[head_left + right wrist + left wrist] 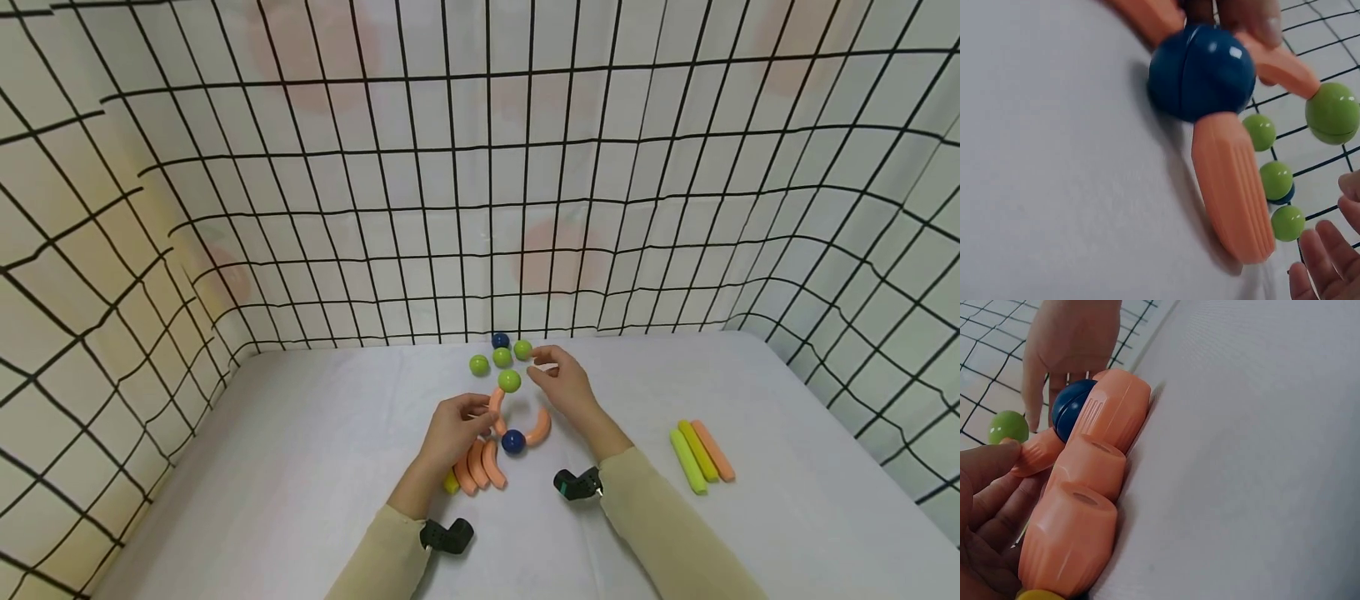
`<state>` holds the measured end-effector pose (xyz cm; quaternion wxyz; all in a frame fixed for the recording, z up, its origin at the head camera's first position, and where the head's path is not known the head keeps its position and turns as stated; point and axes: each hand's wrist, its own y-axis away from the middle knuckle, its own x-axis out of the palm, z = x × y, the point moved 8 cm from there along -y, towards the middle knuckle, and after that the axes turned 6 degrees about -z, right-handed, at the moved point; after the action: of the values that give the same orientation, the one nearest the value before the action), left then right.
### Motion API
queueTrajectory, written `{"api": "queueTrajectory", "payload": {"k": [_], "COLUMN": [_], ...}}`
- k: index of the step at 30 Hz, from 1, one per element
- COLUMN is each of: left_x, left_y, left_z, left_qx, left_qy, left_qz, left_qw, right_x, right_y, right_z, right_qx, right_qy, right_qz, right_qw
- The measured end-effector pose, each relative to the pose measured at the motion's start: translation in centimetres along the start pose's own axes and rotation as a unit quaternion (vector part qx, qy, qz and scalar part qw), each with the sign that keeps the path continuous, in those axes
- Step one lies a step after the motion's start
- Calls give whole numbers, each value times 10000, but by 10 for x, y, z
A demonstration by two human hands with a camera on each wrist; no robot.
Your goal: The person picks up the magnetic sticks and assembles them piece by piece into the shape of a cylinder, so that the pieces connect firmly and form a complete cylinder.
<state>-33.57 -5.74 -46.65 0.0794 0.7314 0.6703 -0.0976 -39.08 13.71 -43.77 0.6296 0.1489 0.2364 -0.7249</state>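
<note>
My left hand [456, 429] pinches an orange curved rod [1038, 452] between thumb and fingers. A green ball [509, 381] sits on the rod's upper end, and a dark blue ball [513, 442] is at its lower end. From the blue ball a second orange curved rod [1232, 187] reaches out to the right. My right hand [567, 387] is just right of the green ball, fingers loosely bent and holding nothing. Beside and below the left hand lie several loose orange curved rods [492, 465] in a row, with a yellow piece [451, 482] partly hidden by that hand.
Behind the hands, several green balls [478, 364] and another dark blue ball [500, 340] lie near the black wire grid [487, 250]. On the right, a lime stick [688, 461], a yellow stick [698, 450] and an orange straight stick [713, 450] lie side by side on the white table [300, 483].
</note>
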Motion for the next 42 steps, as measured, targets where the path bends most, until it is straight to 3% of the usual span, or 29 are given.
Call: {"api": "queueTrajectory", "payload": {"k": [4, 14, 20, 30, 42], "left_x": [0, 2, 1, -1, -2], "left_y": [0, -2, -3, -3, -1], "left_z": [1, -4, -4, -3, -4], "left_qx": [-27, -49, -71, -79, -53], "left_qy": [-14, -213, -270, -242, -157], "left_qz": [-19, -24, -43, -71, -62], "left_qw": [10000, 9998, 9996, 9997, 9998], "right_x": [0, 10, 16, 23, 26], "right_y": [-10, -35, -43, -54, -51], "right_z": [-1, -8, -5, -18, -24], "right_qx": [-190, -623, -522, 290, 743], "right_qy": [678, 1688, 1465, 680, 773], "right_qz": [-95, 549, 785, 769, 488], "right_qw": [9975, 9821, 9847, 9943, 9930]}}
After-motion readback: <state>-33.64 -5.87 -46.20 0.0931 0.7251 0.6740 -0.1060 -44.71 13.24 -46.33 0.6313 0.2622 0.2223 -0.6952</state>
